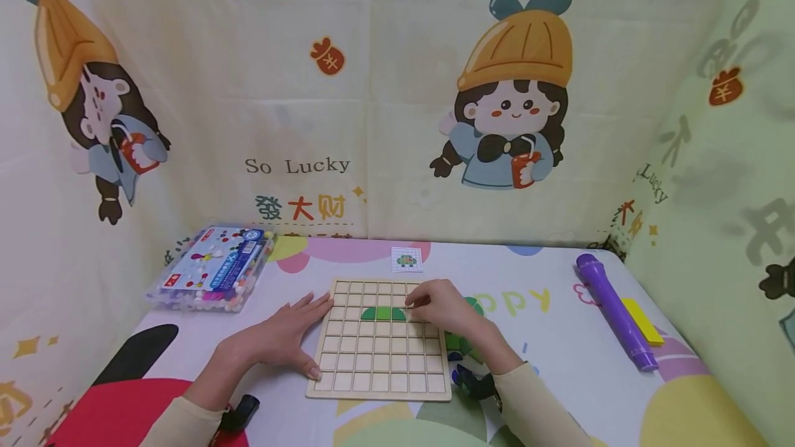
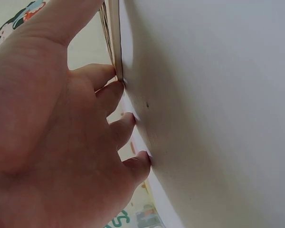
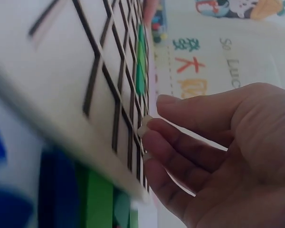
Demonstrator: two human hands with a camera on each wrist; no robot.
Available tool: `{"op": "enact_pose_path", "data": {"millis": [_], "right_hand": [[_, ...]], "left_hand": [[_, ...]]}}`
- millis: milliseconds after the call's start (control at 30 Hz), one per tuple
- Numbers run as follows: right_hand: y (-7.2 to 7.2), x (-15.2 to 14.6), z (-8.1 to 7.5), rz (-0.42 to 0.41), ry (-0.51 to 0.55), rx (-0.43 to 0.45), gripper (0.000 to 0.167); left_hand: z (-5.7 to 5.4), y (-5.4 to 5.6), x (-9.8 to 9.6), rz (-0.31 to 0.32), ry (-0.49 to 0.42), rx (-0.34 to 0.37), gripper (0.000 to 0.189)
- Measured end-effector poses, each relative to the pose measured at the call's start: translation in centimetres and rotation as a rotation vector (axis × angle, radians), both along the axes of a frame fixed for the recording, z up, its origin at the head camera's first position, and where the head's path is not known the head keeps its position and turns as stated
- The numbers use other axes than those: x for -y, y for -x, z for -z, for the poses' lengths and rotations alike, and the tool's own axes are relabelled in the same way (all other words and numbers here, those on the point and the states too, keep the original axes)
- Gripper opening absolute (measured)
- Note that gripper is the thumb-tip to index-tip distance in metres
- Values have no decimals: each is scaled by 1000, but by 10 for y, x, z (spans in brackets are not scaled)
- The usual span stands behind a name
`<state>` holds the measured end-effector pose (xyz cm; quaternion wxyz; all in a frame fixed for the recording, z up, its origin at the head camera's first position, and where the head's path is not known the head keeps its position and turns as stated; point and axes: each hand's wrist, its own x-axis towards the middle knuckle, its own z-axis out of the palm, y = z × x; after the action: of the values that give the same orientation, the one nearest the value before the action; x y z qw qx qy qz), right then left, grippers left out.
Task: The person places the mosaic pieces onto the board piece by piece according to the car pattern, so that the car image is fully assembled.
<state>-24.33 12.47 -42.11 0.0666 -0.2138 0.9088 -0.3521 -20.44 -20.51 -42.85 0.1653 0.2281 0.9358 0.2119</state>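
A wooden grid board [image 1: 371, 364] lies on the table between both hands. In one upper row sit green pieces [image 1: 384, 313]: a lighter one in the middle, darker ones with curved outer edges at either side. My left hand [image 1: 282, 336] spreads along the board's left edge, thumb on its lower corner and fingertips near the upper part. To the right of the green row, my right hand [image 1: 444, 305] has its fingertips at the grid. The right wrist view shows its thumb [image 3: 194, 111] apart from the bent fingers, nothing visible between them.
More green and blue pieces [image 1: 458, 345] lie right of the board, partly under the right forearm. A small patterned card [image 1: 406, 260] is behind the board. At the left stands a clear box [image 1: 214, 267]; a purple tube [image 1: 615, 312] and a yellow block [image 1: 642, 323] lie right.
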Motion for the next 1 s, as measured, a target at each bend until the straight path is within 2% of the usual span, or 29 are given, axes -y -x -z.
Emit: {"op": "enact_pose_path", "data": {"millis": [167, 367, 633, 900, 1000], "right_hand": [[1, -15, -9, 50, 18, 20, 19], [8, -36, -16, 116, -9, 12, 18], [18, -71, -7, 195, -91, -10, 21], [21, -83, -2, 341, -192, 57, 16], [22, -82, -3, 348, -206, 77, 10]], "left_hand": [[1, 0, 0, 0, 6, 1, 126], [3, 2, -1, -3, 1, 3, 126], [2, 1, 0, -3, 14, 0, 126], [-2, 0, 0, 24, 5, -10, 123], [-2, -1, 0, 13, -1, -7, 123]]}}
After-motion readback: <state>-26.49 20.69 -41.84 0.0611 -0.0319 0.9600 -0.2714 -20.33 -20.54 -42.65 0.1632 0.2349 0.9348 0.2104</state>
